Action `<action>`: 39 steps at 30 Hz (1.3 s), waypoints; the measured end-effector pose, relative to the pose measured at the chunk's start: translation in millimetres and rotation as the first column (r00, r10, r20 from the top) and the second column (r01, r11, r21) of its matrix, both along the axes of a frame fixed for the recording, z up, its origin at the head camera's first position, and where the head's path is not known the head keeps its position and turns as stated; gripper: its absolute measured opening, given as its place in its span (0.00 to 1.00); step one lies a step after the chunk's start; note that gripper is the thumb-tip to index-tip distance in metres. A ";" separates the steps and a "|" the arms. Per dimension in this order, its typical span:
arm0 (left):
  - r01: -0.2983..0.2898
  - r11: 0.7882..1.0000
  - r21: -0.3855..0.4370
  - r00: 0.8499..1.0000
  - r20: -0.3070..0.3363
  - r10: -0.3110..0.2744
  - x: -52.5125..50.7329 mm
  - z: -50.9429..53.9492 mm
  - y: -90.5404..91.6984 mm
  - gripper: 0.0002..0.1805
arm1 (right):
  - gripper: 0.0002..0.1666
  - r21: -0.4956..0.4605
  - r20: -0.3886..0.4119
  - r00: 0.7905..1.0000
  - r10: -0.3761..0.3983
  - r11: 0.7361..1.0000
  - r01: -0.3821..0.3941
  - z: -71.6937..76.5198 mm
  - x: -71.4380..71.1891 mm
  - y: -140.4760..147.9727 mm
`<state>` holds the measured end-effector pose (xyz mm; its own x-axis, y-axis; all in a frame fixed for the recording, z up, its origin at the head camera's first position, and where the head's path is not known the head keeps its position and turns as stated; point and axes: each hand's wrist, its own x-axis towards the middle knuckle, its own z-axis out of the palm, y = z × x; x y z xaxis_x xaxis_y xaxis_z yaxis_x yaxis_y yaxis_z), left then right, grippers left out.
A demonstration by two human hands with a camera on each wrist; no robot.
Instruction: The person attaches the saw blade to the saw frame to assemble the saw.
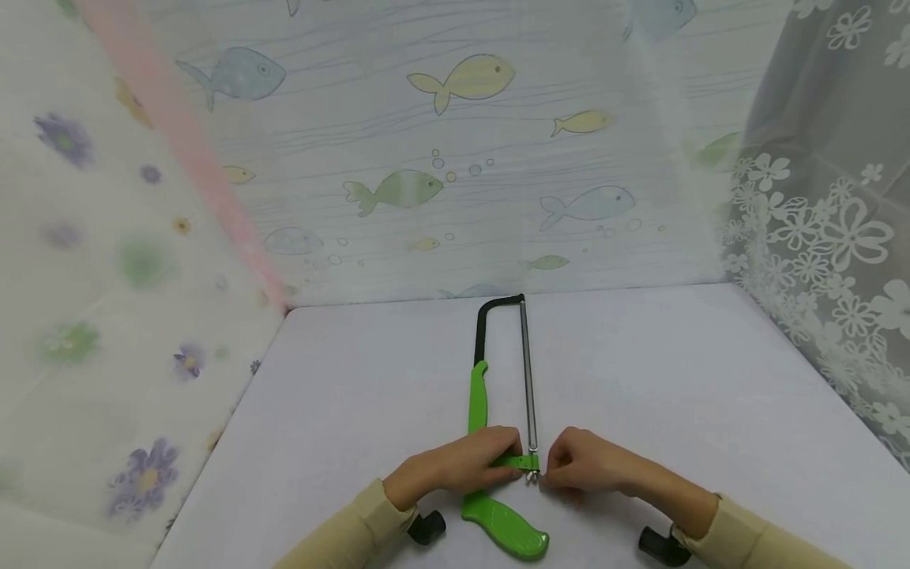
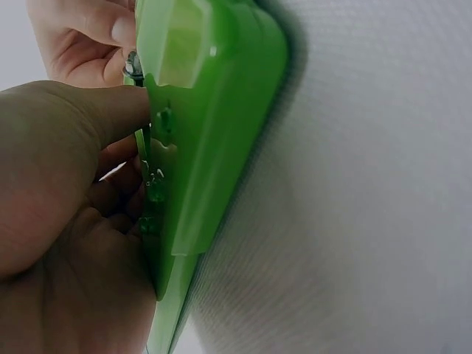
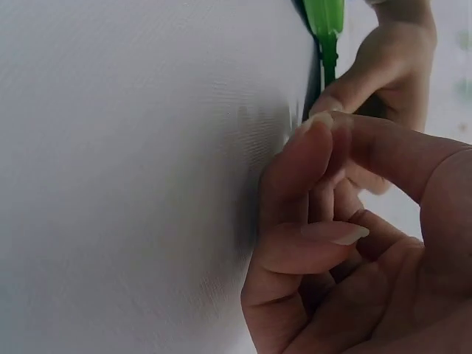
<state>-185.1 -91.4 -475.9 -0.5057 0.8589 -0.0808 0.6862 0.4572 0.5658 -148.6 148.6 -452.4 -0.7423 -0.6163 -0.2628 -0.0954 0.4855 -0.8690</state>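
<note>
A hacksaw with a green handle (image 1: 506, 531) lies on the white table, its black front frame (image 1: 480, 336) pointing away from me. Along its right side runs the grey blade (image 1: 528, 371). My left hand (image 1: 478, 458) grips the green frame near the short crossbar (image 1: 528, 462). A small silver wing nut (image 1: 532, 477) sticks out at the blade's near end. Right beside it is my right hand (image 1: 586, 461), fingers curled. In the right wrist view the thumb and forefinger tips (image 3: 322, 125) come together, with nothing visible between them. The left wrist view shows the green plastic (image 2: 214, 133) close up.
The white tabletop (image 1: 640, 371) spreads around the saw. A fish-print curtain (image 1: 398, 126) hangs behind it, a flower-print sheet (image 1: 107, 261) at the left and lace (image 1: 846, 237) at the right. Black wrist-worn pieces (image 1: 427, 528) show below the sleeves.
</note>
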 end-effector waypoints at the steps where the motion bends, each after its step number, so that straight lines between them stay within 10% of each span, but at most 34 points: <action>1: 0.001 1.000 0.001 1.000 -0.001 -0.001 -0.1 -0.1 -0.3 0.06 | 0.10 -0.009 0.003 1.000 0.007 1.000 -0.007 -0.3 -0.1 -0.1; 12: 0.006 1.000 -0.002 1.000 0.014 -0.006 -0.1 1.5 -1.0 0.05 | 0.23 -0.011 0.058 0.998 -0.004 1.000 0.004 -1.4 1.1 -7.7; 21: -0.009 1.000 -0.017 1.000 -0.010 0.009 0.6 1.3 0.2 0.06 | 0.08 0.006 0.010 1.000 -0.002 1.000 0.002 5.3 -0.1 1.2; 32: -0.007 1.000 -0.011 1.000 0.016 0.007 1.1 1.3 0.7 0.04 | 0.22 0.006 0.063 0.998 -0.007 1.000 0.006 2.7 1.1 -8.9; 39: -0.014 1.000 -0.010 1.000 0.008 0.014 1.8 2.0 0.4 0.05 | 0.13 0.025 0.024 1.000 -0.006 1.000 0.006 2.1 -1.8 0.3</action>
